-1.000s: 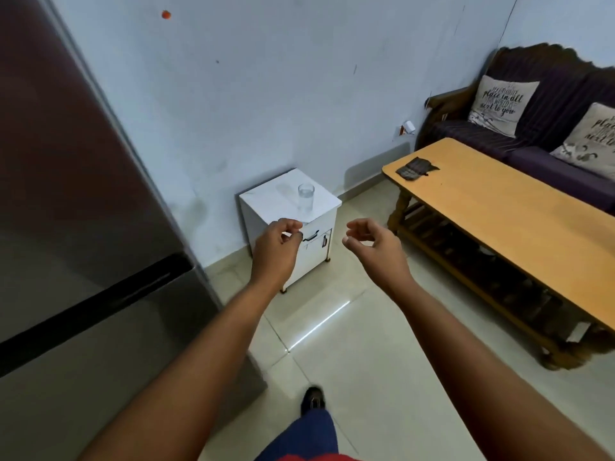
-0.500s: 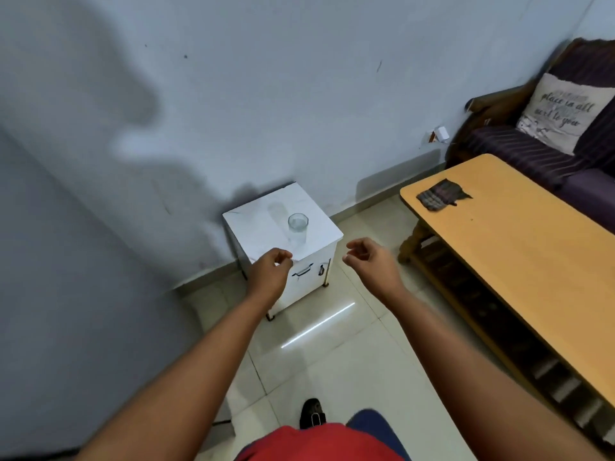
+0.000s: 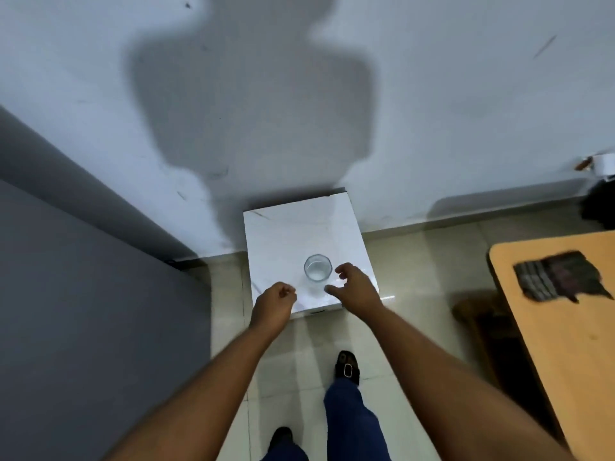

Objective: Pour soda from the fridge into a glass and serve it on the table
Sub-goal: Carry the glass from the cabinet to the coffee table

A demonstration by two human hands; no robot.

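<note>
Seen from above, a person's legs in blue trousers (image 3: 352, 424) and dark shoes stand on a pale tiled floor (image 3: 309, 347). Both bare forearms reach forward. The left hand (image 3: 274, 302) is curled into a loose fist, holding nothing, over the near edge of a small white cabinet (image 3: 293, 234). The right hand (image 3: 354, 287) is spread, thumb and fingers apart, just beside a clear glass (image 3: 317, 267) standing upright on the cabinet top, not gripping it. A wooden desk (image 3: 565, 327) with a dark cloth (image 3: 559, 276) sits right. Beyond, a shadowed wall (image 3: 466, 94).
</note>
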